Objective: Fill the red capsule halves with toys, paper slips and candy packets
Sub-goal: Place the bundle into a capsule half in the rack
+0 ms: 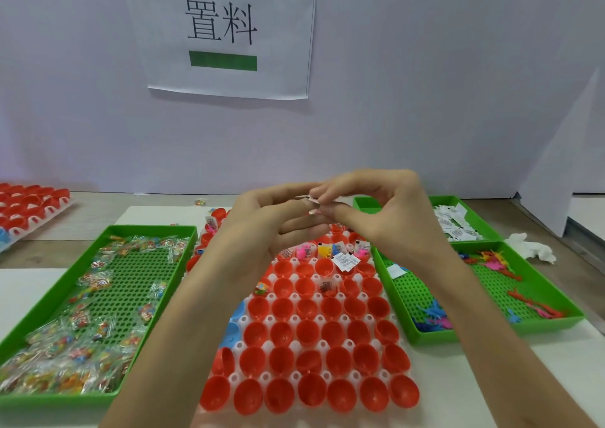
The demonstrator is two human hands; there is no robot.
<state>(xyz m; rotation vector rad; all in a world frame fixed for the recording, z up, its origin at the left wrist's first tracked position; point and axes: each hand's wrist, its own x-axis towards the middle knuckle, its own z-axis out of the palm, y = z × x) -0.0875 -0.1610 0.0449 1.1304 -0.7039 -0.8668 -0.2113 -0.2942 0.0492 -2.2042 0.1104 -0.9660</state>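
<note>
A paper slip [311, 201] is pinched between the fingers of the left hand [278, 228] and the right hand [389, 218], held above the far rows of the red capsule halves [307, 355], which are seated in a white tray [294, 377] mid-table. Candy packets [65, 362] are heaped in a green tray [147, 229] toward the left edge.

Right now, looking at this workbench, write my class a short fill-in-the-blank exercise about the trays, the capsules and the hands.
1. The candy tray, full of candy packets, is coloured ____.
2. The toy tray, holding toys, stands on the person's ____ side.
3. The left hand and the right hand pinch a paper slip above capsule halves coloured ____.

Missing words: green; right; red.
</note>
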